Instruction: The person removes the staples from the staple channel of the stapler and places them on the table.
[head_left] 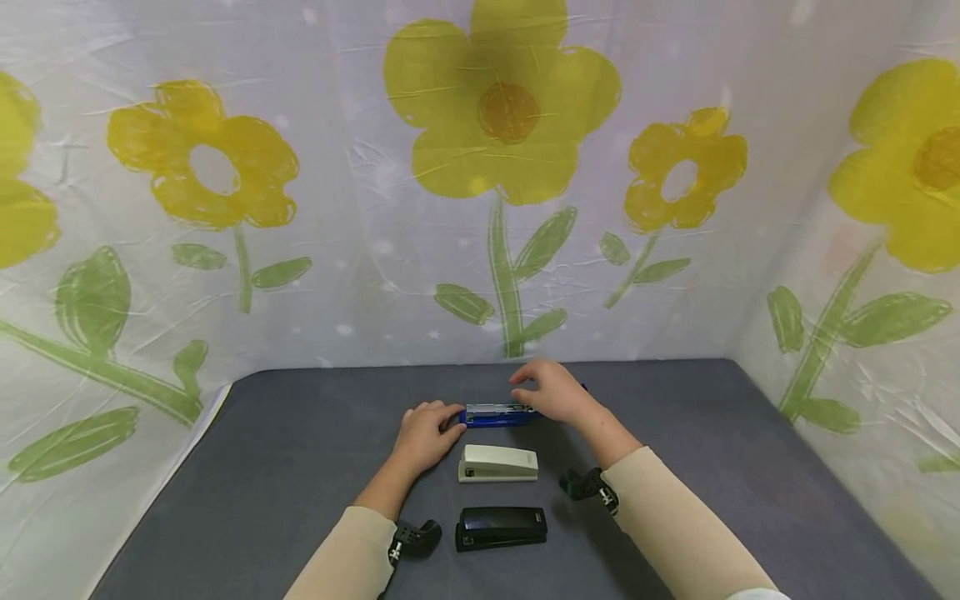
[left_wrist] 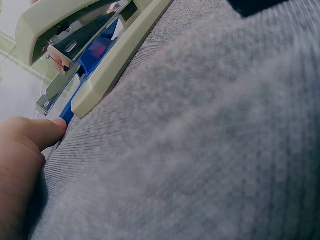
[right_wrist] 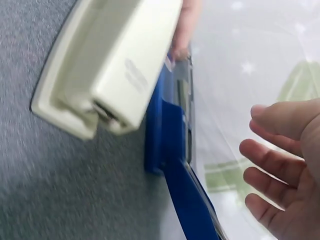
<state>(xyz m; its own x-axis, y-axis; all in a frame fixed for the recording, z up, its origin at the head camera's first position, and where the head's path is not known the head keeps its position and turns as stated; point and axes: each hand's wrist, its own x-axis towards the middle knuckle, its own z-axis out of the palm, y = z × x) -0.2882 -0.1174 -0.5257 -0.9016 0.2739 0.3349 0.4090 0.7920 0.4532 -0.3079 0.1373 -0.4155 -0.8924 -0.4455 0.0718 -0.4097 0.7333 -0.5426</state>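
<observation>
A blue stapler [head_left: 492,421] lies farthest back of three, its metal magazine in sight. In the right wrist view its blue top cover [right_wrist: 192,205] is swung far back from the base. My left hand [head_left: 424,435] pinches the stapler's left end between thumb and fingers; in the left wrist view a fingertip [left_wrist: 59,123] presses the tip of the base. Over the right end hovers my right hand [head_left: 557,393], fingers loosely bent and apart, holding nothing. It hides part of the swung-back cover in the head view.
A cream stapler [head_left: 498,464] lies just in front of the blue one, and a black stapler [head_left: 501,529] nearer still. Grey cloth covers the table [head_left: 300,467]. Behind it hangs a flower-printed curtain [head_left: 352,250]. Each wrist wears a black camera mount.
</observation>
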